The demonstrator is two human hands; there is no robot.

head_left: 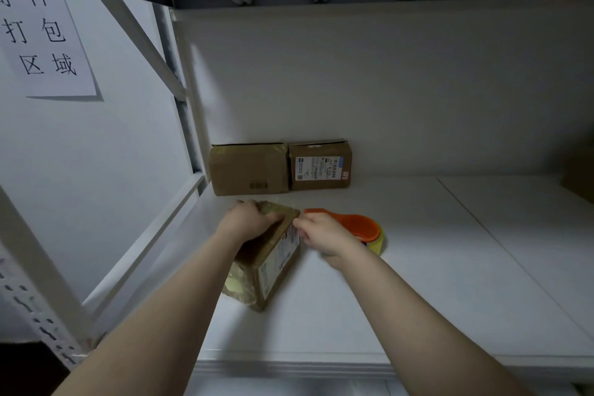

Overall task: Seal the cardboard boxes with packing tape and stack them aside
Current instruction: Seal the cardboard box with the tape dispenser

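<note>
A small cardboard box [271, 262] with a printed label on its side and shiny tape over its near end lies on the white shelf [418, 267]. My left hand [249, 219] grips the box's far top edge. My right hand [324, 233] sits at the box's far right corner, fingers curled as if pinching something there; what it pinches is too small to make out. An orange tape dispenser [356, 225] with a yellowish roll lies just behind my right hand. Two more cardboard boxes stand against the back wall: a plain one [249, 170] and a labelled one [319, 165].
A white metal shelf frame [180, 80] rises at the left, with a paper sign [41, 32] on the side wall. A brown box edge [578, 170] shows at the far right. The shelf's front lip [289, 366] runs below my forearms.
</note>
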